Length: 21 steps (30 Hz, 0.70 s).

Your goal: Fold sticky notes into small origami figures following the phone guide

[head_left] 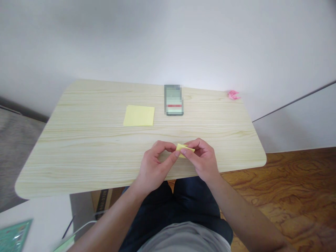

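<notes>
Between my two hands, just above the near edge of the table, is a small piece of folded yellow paper (181, 154). My left hand (157, 162) pinches its left side between thumb and fingers. On the right, my right hand (202, 157) grips the same paper, its thumb lying across the front. Some of the fingers behind the paper are hidden. Beyond my left hand a yellow sticky note pad (139, 116) lies flat on the table.
A phone (174, 100) with a blurred screen lies near the table's back edge. At the back right corner sits a crumpled or folded pink paper (233, 95). The pale wood table (86, 140) meets a white wall. A white surface with a green packet (16, 235) is at lower left.
</notes>
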Motion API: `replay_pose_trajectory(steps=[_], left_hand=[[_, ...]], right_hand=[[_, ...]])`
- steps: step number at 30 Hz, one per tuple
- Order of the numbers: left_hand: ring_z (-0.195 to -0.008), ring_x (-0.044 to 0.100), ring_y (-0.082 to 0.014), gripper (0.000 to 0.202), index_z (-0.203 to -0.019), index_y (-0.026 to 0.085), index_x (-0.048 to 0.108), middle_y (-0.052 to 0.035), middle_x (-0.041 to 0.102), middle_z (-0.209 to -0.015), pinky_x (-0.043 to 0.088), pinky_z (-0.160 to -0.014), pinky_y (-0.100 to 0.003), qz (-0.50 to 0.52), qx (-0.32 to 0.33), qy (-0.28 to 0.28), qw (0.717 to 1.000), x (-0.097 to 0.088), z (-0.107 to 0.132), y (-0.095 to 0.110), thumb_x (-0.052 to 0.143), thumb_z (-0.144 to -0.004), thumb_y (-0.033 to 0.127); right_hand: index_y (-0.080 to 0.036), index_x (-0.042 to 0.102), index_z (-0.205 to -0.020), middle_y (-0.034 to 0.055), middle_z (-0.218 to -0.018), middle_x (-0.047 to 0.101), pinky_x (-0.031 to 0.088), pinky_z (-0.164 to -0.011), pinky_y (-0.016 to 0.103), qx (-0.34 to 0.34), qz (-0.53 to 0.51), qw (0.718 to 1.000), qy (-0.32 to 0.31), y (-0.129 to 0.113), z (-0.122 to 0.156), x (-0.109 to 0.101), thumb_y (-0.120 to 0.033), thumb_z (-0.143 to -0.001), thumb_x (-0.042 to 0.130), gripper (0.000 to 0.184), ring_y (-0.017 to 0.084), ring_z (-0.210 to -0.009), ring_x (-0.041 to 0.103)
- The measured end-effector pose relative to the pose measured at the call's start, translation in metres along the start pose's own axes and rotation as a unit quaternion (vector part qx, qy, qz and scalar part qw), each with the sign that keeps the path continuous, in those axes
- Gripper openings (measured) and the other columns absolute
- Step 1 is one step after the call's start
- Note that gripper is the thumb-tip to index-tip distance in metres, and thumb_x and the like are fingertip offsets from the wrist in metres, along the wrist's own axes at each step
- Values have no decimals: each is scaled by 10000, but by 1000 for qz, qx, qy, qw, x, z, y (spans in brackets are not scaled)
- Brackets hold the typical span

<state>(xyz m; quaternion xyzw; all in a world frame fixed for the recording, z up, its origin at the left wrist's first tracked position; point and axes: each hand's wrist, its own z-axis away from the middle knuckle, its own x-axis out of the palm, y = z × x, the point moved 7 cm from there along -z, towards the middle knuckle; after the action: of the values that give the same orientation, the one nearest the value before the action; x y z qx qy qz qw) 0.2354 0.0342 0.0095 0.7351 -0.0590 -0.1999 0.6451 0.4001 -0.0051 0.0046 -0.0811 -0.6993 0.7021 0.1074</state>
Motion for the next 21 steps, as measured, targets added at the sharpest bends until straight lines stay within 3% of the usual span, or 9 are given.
replay_pose_trajectory(steps=[7, 12, 16, 21], left_hand=[[-908, 647, -185, 129, -949, 212, 713, -32, 695, -926, 506, -862, -333, -22, 2, 1, 1000, -1, 0, 1, 685, -937, 338], [-886, 639, -181, 116, -920, 209, 706, -27, 684, -899, 497, -835, -327, -32, -2, -32, 999, 0, -1, 3, 676, -939, 320], [-868, 632, -176, 97, -900, 217, 706, -20, 679, -888, 486, -792, -315, -59, 4, -70, 996, 3, -3, 7, 665, -938, 296], [-848, 615, -162, 82, -845, 215, 682, -1, 659, -848, 468, -783, -305, -84, 36, -43, 995, 0, -5, 13, 683, -915, 258]], right_hand=[[-247, 620, -849, 29, -908, 723, 572, -782, 353, 2, 0, 1000, 0, 2, 2, 1, -405, -812, 819, 257, 192, -835, 682], [-263, 692, -1069, 8, -877, 722, 546, -741, 314, 22, -13, 998, -50, 0, 0, 2, -377, -823, 819, 299, 174, -800, 672], [-239, 760, -907, 20, -845, 734, 529, -730, 320, 15, 56, 993, -102, -4, -2, 3, -395, -871, 764, 160, 185, -795, 660], [-244, 752, -895, 12, -819, 714, 505, -695, 308, 10, 55, 993, -99, -4, -1, -1, -388, -890, 743, 144, 172, -747, 629]])
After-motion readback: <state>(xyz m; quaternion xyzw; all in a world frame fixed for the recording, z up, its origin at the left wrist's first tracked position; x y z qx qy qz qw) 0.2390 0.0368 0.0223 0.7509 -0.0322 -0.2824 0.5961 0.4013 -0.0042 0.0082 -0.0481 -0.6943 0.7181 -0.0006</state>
